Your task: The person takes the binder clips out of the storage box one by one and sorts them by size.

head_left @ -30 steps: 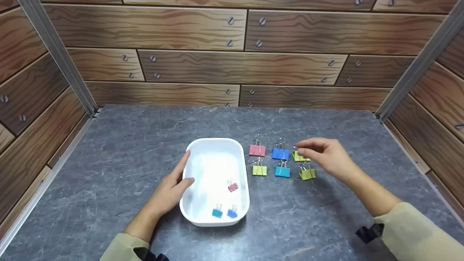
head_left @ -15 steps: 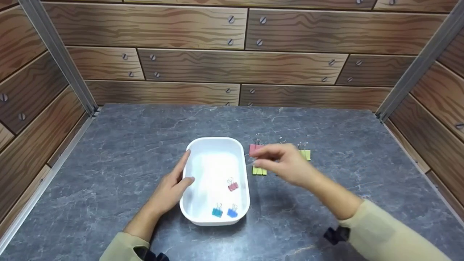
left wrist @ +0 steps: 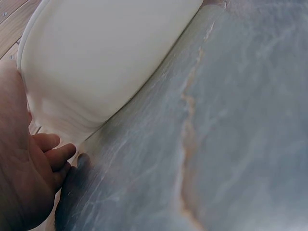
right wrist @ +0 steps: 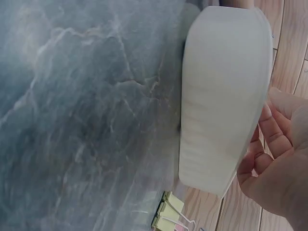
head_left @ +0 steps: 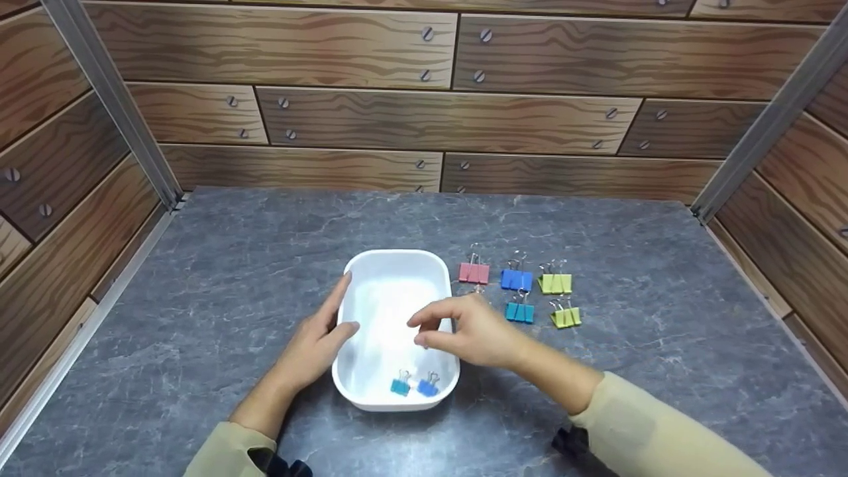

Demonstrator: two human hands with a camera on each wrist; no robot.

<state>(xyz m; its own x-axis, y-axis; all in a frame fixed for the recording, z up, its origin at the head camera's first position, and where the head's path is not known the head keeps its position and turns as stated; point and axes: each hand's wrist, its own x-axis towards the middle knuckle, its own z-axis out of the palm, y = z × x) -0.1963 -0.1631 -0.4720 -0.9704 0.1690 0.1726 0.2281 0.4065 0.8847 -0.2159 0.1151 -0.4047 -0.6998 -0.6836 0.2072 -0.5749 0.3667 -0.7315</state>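
My left hand [head_left: 311, 348] holds the left rim of a white plastic tray [head_left: 395, 405], thumb over the edge and fingers along the outer wall. My right hand [head_left: 477, 331] hovers over the tray's right rim, thumb and index finger apart, nothing visible between them. Below its fingertips, the small pink binder clip is almost wholly hidden. Near the tray's front end lie a small teal binder clip [head_left: 400, 386] and a small blue binder clip [head_left: 428, 387]. In the right wrist view, the right fingers curve beside the tray's rim.
Right of the tray stand larger binder clips: pink [head_left: 474, 273], blue [head_left: 517, 279], teal [head_left: 520, 313], and two yellow-green ones [head_left: 555, 283]. Another yellow-green clip [right wrist: 168, 211] appears in the right wrist view. Wood-patterned walls [head_left: 358, 119] enclose the grey marbled table [head_left: 265, 252].
My right hand has moved left from the far-right yellow-green clips, past the other large clips, to above the tray. The left hand has kept its hold on the tray.
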